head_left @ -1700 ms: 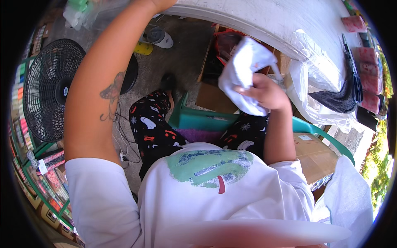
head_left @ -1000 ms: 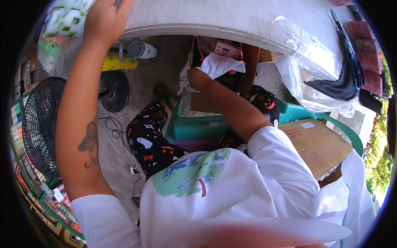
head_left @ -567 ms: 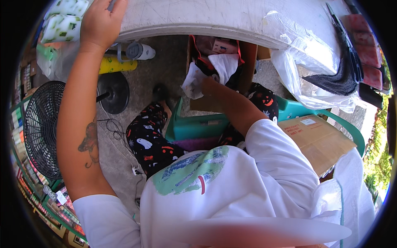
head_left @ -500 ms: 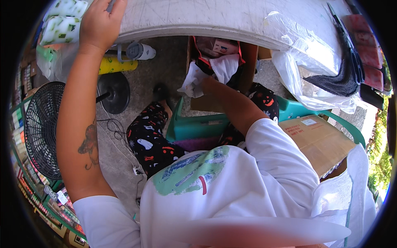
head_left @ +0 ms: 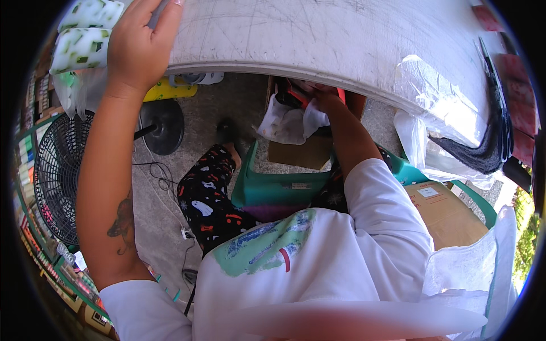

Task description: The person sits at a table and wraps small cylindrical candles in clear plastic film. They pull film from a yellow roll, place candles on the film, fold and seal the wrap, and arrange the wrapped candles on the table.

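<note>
My left hand (head_left: pixel 136 54) rests on the pale, scratched table (head_left: pixel 318 34) by its left end. Its thumb and fingers are apart, with the fingertips cut off by the picture's upper edge. Beneath the table's near edge stands an open cardboard box (head_left: pixel 301 153). White cloths (head_left: pixel 281 122) hang over its near side, and a red and black item (head_left: pixel 293 94), possibly a bag, lies inside. My right hand (head_left: pixel 326 98) reaches into the box beside the cloths; its fingers are too shadowed and hidden to read.
A black fan (head_left: pixel 62 176) stands left, with cables (head_left: pixel 159 176) on the floor. A yellow patterned roll (head_left: pixel 170 91) lies behind its base. Green-flecked white blocks (head_left: pixel 82 48) sit at far left. At right are a plastic bag (head_left: pixel 438 102), black cloth (head_left: pixel 478 150) and a flattened carton (head_left: pixel 446 210).
My right hand has left the white cloth it was at and moved deeper into the box, farther right. The view has shifted, showing more of the tabletop. My left hand stays on the table.
</note>
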The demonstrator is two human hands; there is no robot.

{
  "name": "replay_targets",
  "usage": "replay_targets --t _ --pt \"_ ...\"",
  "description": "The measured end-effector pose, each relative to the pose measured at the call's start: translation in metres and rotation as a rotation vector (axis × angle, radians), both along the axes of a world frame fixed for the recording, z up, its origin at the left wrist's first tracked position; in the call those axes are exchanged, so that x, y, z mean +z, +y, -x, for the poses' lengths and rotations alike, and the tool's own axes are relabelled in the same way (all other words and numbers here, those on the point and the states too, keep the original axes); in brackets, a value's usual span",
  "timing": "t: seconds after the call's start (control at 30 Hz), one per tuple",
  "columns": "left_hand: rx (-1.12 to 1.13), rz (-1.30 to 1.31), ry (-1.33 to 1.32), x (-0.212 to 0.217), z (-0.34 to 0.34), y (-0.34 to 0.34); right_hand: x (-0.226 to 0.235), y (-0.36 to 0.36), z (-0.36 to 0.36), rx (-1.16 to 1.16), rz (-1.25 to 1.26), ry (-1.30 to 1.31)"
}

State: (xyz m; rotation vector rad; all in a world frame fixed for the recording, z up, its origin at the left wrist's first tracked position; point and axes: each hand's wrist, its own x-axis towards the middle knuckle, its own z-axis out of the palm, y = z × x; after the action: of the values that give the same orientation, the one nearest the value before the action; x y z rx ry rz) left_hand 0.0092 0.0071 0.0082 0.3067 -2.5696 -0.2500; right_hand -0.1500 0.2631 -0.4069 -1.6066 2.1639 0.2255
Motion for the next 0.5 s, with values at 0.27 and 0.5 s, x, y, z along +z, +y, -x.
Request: replay_targets --t 0.27,0.5 --pt "0.01 0.001 -0.047 0.006 0.009 0.016 -0.012 -0.008 0.024 -0.197 0.074 -0.003" --pt "0.01 0.011 -0.073 0.013 0.005 0.021 -0.015 -0.008 0.02 -0.278 0.118 -0.008"
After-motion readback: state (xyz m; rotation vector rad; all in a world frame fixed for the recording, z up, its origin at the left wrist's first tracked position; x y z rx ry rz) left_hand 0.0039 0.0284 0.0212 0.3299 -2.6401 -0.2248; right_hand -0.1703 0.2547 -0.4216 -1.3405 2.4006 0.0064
